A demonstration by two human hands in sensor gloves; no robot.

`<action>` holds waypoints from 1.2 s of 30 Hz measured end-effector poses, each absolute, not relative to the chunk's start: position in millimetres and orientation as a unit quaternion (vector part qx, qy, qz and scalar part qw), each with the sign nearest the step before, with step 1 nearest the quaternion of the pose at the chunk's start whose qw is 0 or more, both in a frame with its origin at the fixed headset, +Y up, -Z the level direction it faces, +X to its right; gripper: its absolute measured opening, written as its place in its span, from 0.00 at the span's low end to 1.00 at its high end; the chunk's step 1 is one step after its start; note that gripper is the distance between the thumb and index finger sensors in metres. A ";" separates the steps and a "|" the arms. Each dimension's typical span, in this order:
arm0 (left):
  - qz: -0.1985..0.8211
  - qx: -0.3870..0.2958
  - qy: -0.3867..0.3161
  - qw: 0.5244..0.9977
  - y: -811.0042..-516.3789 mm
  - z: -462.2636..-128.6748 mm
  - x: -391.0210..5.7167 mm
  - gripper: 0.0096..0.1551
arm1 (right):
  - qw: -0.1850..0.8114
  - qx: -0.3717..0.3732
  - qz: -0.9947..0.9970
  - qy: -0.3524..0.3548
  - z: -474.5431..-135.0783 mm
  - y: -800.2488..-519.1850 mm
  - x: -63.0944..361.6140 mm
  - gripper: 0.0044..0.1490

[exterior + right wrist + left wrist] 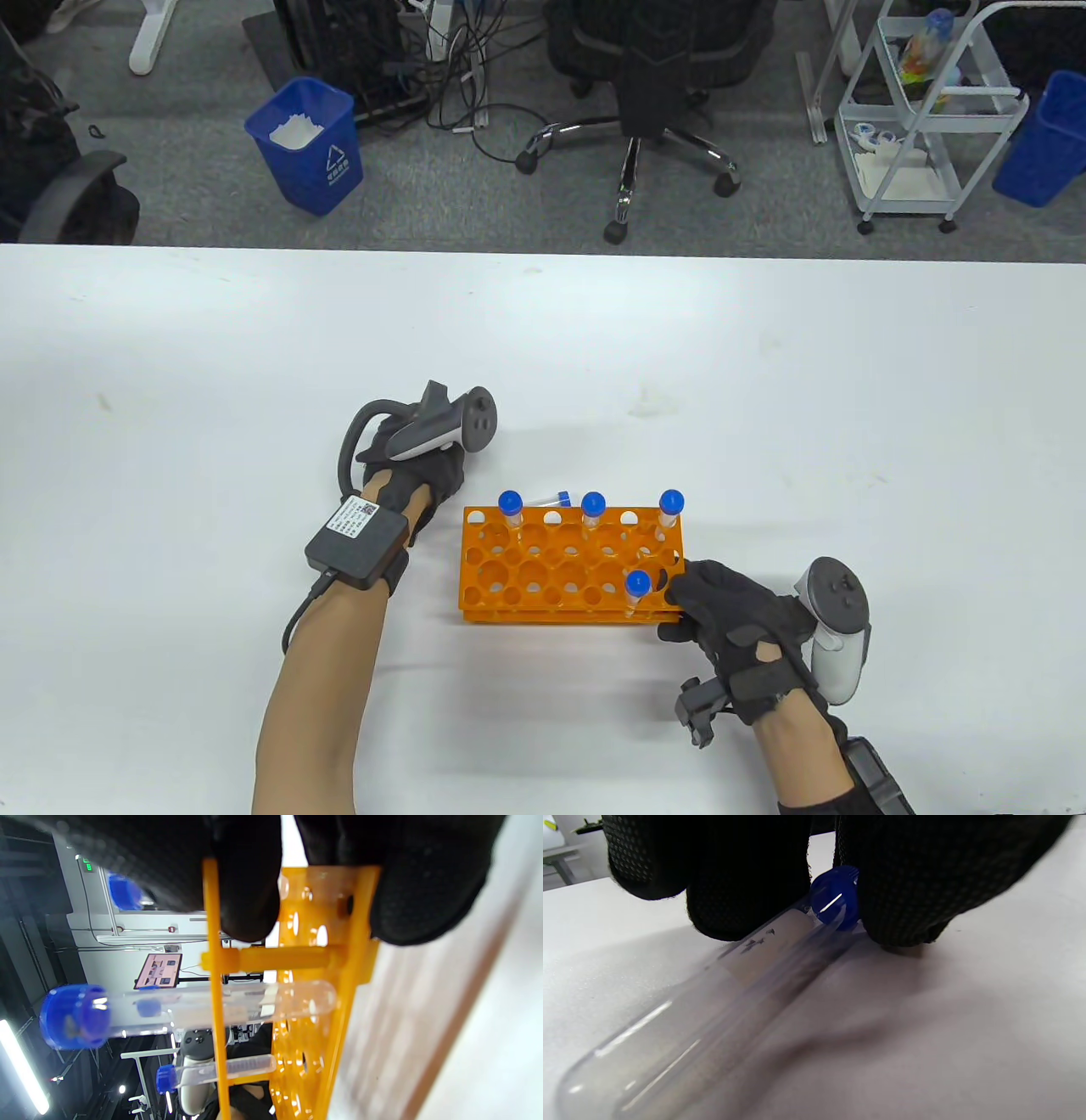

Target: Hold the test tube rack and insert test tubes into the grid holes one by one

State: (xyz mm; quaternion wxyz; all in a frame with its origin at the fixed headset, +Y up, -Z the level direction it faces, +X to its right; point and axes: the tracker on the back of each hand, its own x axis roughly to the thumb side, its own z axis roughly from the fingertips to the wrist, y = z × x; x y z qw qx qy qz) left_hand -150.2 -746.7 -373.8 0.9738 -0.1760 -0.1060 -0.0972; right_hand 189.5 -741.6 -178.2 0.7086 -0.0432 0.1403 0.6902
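The right hand (730,615) grips the near right corner of the orange test tube rack (543,577), fingers closed over its top plate and end wall, and should keep pressing it flat so it cannot slide while a tube goes in. A blue-capped tube (636,592) stands in the hole just beside those fingers, and three more (592,509) stand along the far row. Beyond the rack's far left corner the left hand (416,475) has its fingertips (746,891) closed around the cap end of a loose test tube (712,1005) that lies flat on the white table (764,382). My judgement: pinch it just below the blue cap (835,897), lift it clear, swing the rounded end down until the tube is upright, then lower it straight into an empty hole, well apart from the seated tubes, and let go only once it has bottomed out
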 end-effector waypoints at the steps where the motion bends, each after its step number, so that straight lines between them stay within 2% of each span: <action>1: -0.100 -0.170 -0.107 0.975 -747.1 -373.6 -149.8 0.39 | 0.709 -0.043 0.690 0.140 -178.1 -741.7 189.5 0.27; 13: -0.075 -0.144 -0.101 0.981 -746.8 -370.8 -151.6 0.33 | 0.708 -0.044 0.691 0.142 -178.1 -742.8 189.7 0.27; 18: -0.048 -0.128 -0.088 0.987 -735.0 -365.0 -159.0 0.33 | 0.709 -0.045 0.689 0.143 -178.1 -742.9 189.9 0.27; 22: -0.015 -0.100 -0.073 0.992 -714.8 -357.9 -168.8 0.35 | 0.711 -0.047 0.687 0.143 -178.0 -742.9 190.0 0.27; 24: 0.003 -0.081 -0.063 0.995 -699.4 -352.1 -175.3 0.31 | 0.712 -0.048 0.686 0.143 -178.0 -742.9 190.0 0.27; 26: 0.014 -0.058 -0.056 0.997 -684.4 -345.6 -180.8 0.30 | 0.712 -0.048 0.685 0.143 -178.0 -743.0 190.0 0.27; 27: 0.018 -0.048 -0.053 0.997 -678.3 -342.7 -182.9 0.33 | 0.713 -0.048 0.685 0.143 -178.0 -743.0 189.9 0.27; 28: 0.024 -0.034 -0.050 0.998 -669.3 -338.2 -185.8 0.29 | 0.713 -0.049 0.684 0.144 -178.0 -743.0 189.9 0.27; 29: 0.028 -0.025 -0.048 0.998 -663.4 -335.1 -187.7 0.29 | 0.713 -0.048 0.684 0.144 -178.1 -743.0 190.0 0.27; 36: 0.070 0.078 -0.057 0.993 -606.4 -296.1 -196.6 0.29 | 0.714 -0.047 0.683 0.147 -178.1 -743.5 189.5 0.27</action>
